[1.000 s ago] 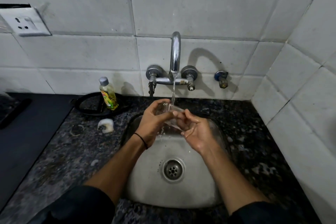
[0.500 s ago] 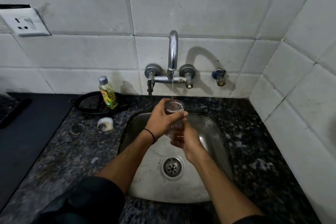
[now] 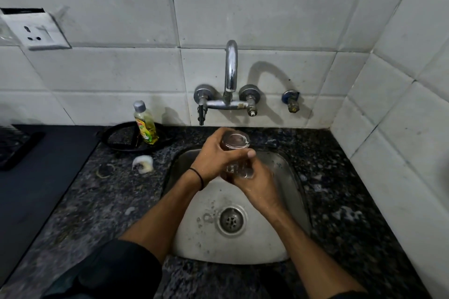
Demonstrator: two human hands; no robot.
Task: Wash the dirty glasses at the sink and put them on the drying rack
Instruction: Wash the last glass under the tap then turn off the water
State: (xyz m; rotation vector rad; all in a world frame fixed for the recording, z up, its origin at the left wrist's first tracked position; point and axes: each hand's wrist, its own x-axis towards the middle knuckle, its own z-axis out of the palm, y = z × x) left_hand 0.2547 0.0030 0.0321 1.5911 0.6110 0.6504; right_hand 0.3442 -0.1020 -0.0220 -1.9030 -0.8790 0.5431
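just one head cam, looking forward and down at the sink [image 3: 291,201] up close, tiled wall [image 3: 243,7] straight ahead

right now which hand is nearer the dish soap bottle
Left. The left hand grips the glass near its rim, to the right of the dish soap bottle; the right hand holds the glass's base, farther right.

1. White glazed tiles [image 3: 267,7] cover the back wall and the wall at right.
2. A white wall socket [image 3: 40,31] sits high on the left.
3. A chrome tap [image 3: 230,68] with a curved spout is fixed to the back wall, with a small blue-handled valve [image 3: 291,102] near it on the right.
4. A bottle [image 3: 145,124] of yellow-green liquid with a grey cap stands within a black ring [image 3: 131,149] lying on the dark speckled stone counter [image 3: 109,201].
5. A white lump [image 3: 142,164] lies just in front of the ring, near a thin loop [image 3: 106,170].
6. A flat black surface [image 3: 36,177] fills the far left.
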